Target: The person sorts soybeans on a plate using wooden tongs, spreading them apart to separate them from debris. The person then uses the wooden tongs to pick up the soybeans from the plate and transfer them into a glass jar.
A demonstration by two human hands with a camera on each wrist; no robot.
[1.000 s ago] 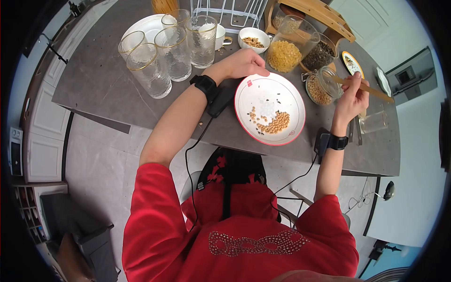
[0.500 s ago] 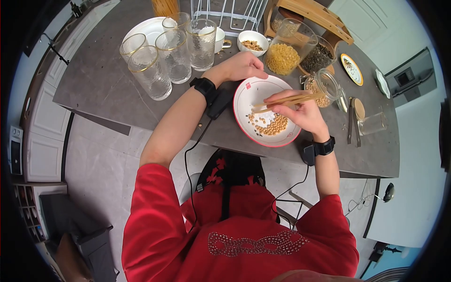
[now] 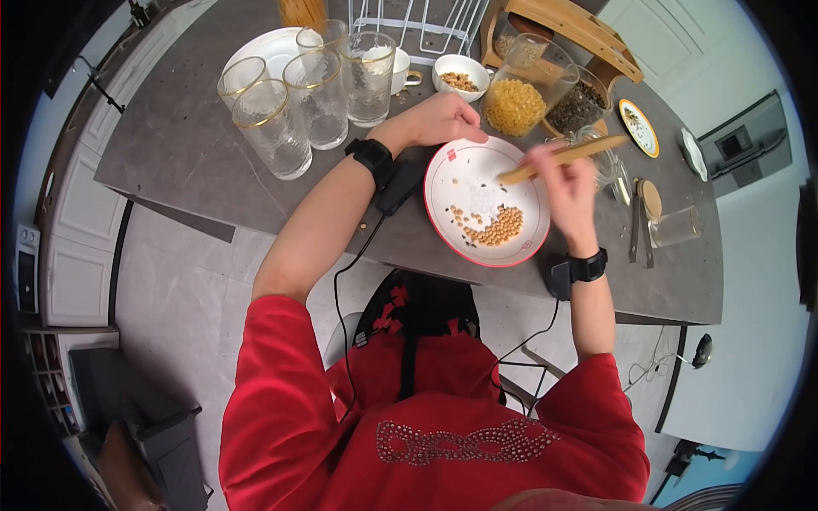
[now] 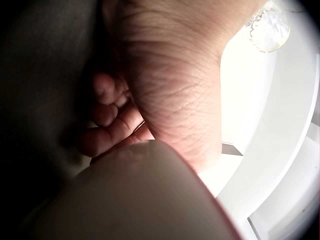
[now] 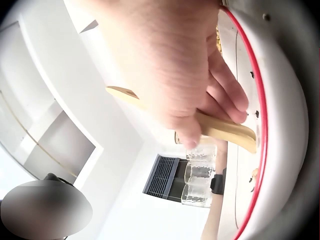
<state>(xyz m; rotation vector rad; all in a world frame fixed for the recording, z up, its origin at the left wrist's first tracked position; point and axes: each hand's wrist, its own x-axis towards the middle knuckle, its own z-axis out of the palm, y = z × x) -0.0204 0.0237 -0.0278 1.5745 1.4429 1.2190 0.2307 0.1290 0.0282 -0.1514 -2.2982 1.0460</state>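
In the head view a white bowl (image 3: 469, 192) with a red rim holds yellow beans (image 3: 501, 227), a few dark seeds and some clear white bits. My left hand (image 3: 436, 119) grips its far-left rim. The left wrist view shows that hand's fingers (image 4: 117, 127) curled beside the bowl's outer wall, which hides part of them. My right hand (image 3: 567, 192), slightly blurred, holds wooden tongs (image 3: 588, 149) at the bowl's right side. Seen from the right wrist, the tong tips (image 5: 245, 140) lie just inside the red rim, with thumb and fingers around the shafts.
Behind the right hand stands an open glass jar (image 3: 609, 166). Several tall glasses (image 3: 315, 102) stand at left. A small white bowl (image 3: 461, 75), a jar of yellow pieces (image 3: 514, 102) and a wire rack (image 3: 417, 25) are behind. Metal tongs (image 3: 641, 226) and a tipped glass (image 3: 677, 226) lie at right.
My right hand has brought the wooden tongs from beside the bean jar left over the bowl, then back slightly toward its right rim. The left hand has stayed at the rim.
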